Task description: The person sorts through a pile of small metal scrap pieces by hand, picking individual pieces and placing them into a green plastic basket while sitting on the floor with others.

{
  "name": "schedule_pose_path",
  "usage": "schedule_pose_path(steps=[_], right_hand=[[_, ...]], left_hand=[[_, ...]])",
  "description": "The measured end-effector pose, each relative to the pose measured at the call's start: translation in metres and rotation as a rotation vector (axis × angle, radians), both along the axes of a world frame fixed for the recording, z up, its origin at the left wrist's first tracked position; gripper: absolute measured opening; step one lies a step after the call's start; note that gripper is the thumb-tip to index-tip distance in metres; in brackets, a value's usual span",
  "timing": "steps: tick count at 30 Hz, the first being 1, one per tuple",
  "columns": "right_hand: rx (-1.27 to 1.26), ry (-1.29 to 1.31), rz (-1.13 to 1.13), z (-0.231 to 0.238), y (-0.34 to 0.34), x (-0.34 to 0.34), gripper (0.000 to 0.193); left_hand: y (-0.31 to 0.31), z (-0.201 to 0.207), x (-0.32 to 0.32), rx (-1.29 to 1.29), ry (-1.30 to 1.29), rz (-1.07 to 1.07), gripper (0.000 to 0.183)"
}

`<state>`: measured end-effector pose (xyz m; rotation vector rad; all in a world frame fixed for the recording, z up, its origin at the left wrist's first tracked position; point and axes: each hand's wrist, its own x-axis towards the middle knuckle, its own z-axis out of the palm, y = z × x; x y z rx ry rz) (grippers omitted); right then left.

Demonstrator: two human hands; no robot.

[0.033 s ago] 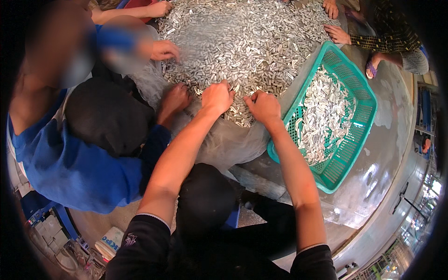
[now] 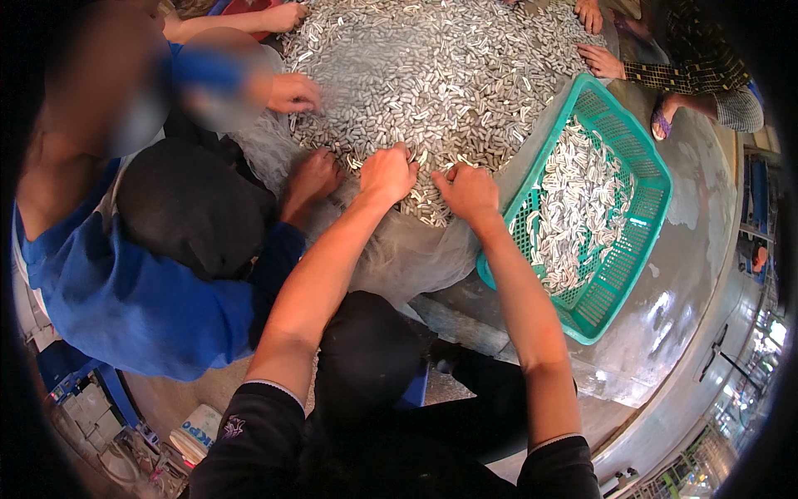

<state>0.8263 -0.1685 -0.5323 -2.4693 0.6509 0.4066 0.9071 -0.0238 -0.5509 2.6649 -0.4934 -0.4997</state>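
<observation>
A wide spread of small oblong pieces [image 2: 440,83], whitish to silver-grey, lies in front of me; I cannot make out their exact kind. My left hand [image 2: 387,173] rests at the spread's near edge, fingers curled down and pressed together. Just right of it, my right hand [image 2: 469,190] is bent over the same pieces, its thumb close to the curled fingers. Whatever either hand grips is hidden under the fingers. Between the two hands lies a small heap of paler pieces [image 2: 426,200]. To the right, a green plastic basket [image 2: 644,224] holds many white pieces.
Clear plastic sheeting [image 2: 407,258] hangs over the near edge. At the left, a person in a blue top [image 2: 141,291] has a hand [image 2: 314,176] near my left arm. Another hand [image 2: 293,92] reaches in above it. A person in a patterned sleeve [image 2: 665,76] works at the far right.
My right hand has shifted very slightly to the left. Otherwise nothing has visibly moved.
</observation>
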Motion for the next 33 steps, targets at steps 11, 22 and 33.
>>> schedule_pose_path(steps=[11, 22, 33], right_hand=[[0.096, -0.081, -0.207, -0.034, -0.007, -0.007, 0.031], [0.155, -0.207, -0.286, -0.027, 0.001, 0.003, 0.037], [0.223, -0.279, -0.346, -0.037, -0.016, -0.009, 0.044]], left_hand=[[0.033, -0.01, 0.01, -0.57, 0.817, 0.348, 0.015], [0.033, 0.02, 0.007, -1.163, 1.212, 0.457, 0.022], [-0.001, -0.008, 0.0, -0.247, 0.114, 0.073, 0.029]])
